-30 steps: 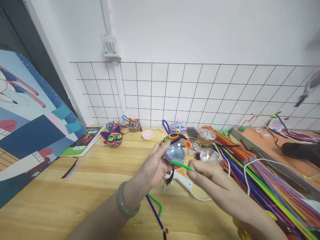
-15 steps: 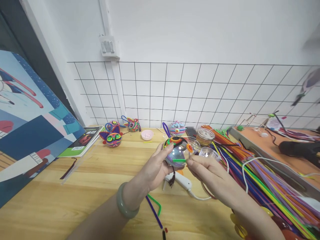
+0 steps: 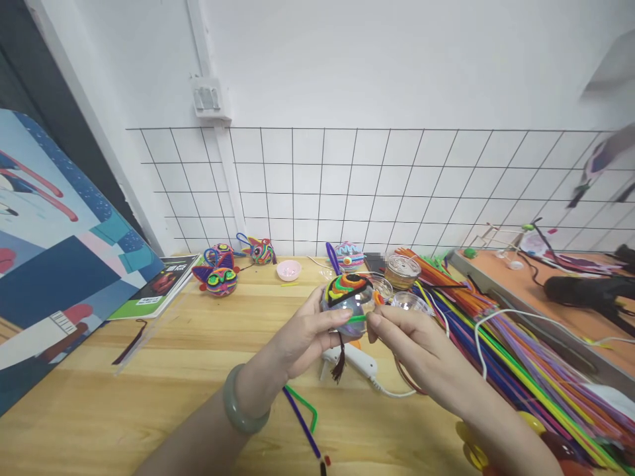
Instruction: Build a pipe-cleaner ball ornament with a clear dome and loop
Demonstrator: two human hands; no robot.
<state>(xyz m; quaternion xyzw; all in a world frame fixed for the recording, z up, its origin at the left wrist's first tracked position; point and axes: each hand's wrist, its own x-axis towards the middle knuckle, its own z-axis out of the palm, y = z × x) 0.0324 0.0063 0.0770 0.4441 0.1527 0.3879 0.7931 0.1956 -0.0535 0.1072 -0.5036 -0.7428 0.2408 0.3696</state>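
My left hand (image 3: pixel 300 336) is wrapped round a clear plastic ball (image 3: pixel 342 303), its top partly covered in coiled orange, green and black pipe cleaner. A purple loop (image 3: pixel 332 258) stands up from the ball and a dark tassel (image 3: pixel 339 365) hangs beneath. Across the ball's front lies a short green pipe cleaner (image 3: pixel 357 318), with my left thumb on its left end. My right hand (image 3: pixel 414 340) pinches at its right end, close to an orange piece on the ball's side. Below the hands, a white glue gun (image 3: pixel 361 361) rests on the table.
Bundles of coloured pipe cleaners (image 3: pixel 516 370) and a white cable lie at right. Finished-looking decorated balls (image 3: pixel 221 281), a pink dish (image 3: pixel 288 270) and clear plastic half-shells (image 3: pixel 411 303) stand further back. Bent green and purple pipe cleaners (image 3: pixel 301 423) lie in front. A book (image 3: pixel 161 287) sits left.
The ball has tipped so more of its coiled top shows. My left thumb has moved down from the top onto the green pipe cleaner. The view has shifted slightly.
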